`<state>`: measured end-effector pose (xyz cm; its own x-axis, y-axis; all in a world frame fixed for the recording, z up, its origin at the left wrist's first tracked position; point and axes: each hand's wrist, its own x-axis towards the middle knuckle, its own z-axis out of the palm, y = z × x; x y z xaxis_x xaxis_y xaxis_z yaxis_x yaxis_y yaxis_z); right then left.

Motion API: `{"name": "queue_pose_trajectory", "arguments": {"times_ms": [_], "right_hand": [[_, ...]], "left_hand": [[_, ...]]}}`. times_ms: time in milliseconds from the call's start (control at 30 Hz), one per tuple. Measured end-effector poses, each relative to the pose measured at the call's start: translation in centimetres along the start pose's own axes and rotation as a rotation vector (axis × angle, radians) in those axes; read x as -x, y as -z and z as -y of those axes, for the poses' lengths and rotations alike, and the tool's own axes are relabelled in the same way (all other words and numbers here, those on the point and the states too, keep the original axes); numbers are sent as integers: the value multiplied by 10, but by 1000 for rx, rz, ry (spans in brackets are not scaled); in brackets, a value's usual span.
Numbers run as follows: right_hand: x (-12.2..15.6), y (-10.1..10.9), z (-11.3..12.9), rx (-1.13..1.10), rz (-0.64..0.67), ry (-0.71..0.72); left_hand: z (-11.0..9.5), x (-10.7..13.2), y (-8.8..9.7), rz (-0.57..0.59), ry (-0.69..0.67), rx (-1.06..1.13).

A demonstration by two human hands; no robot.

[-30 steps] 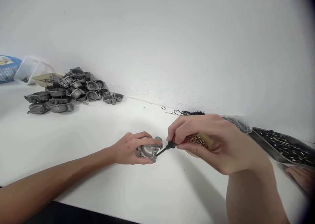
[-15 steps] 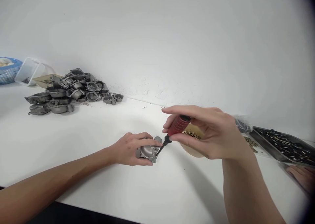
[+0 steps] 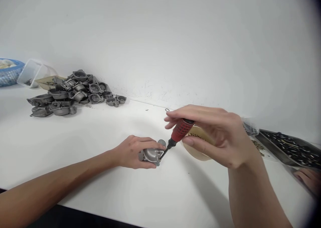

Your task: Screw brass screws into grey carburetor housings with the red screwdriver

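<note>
My left hand (image 3: pixel 131 151) presses a small grey metal casting (image 3: pixel 151 154) down on the white table (image 3: pixel 100 174). My right hand (image 3: pixel 215 134) grips a screwdriver with a red handle (image 3: pixel 181 130); its dark tip meets the right edge of the casting. The shaft slants down to the left. Behind my right hand sits a shallow beige dish (image 3: pixel 198 149) holding small brass screws, partly hidden by my fingers.
A heap of similar grey castings (image 3: pixel 72 92) lies at the back left by the wall, with a clear plastic tub (image 3: pixel 31 73) and a blue basket (image 3: pixel 8 71) beyond. A metal tray of dark parts (image 3: pixel 288 147) stands at the right. Another person's hand (image 3: pixel 308 179) shows at the right edge.
My right hand has lifted the screwdriver handle from nearly flat to a steeper slant and shifted its fingers on it. The left hand and casting have stayed put.
</note>
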<state>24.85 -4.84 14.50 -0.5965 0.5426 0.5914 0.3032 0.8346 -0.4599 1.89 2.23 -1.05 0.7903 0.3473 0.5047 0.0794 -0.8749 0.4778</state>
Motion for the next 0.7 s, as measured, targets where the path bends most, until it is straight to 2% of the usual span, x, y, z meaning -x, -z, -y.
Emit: {"name": "queue_pose_trajectory", "arguments": {"times_ms": [100,267,433,533,600,700], "right_hand": [[0,0,0,-40,3,2],[-1,0,-1,83,-34,44],[-1,-1,-1,-35,4,56],[-2,-1,-2,35,-39,95],[-2,0,-2,84,-48,81],[0,1,0,53,15,20]], "left_hand": [[0,0,2,4,-3,19],[1,0,1,2,-4,38],[3,-1,1,10,-9,37],[4,-1,2,25,11,35],[4,-1,2,30,16,38],[4,0,2,23,9,43]]}}
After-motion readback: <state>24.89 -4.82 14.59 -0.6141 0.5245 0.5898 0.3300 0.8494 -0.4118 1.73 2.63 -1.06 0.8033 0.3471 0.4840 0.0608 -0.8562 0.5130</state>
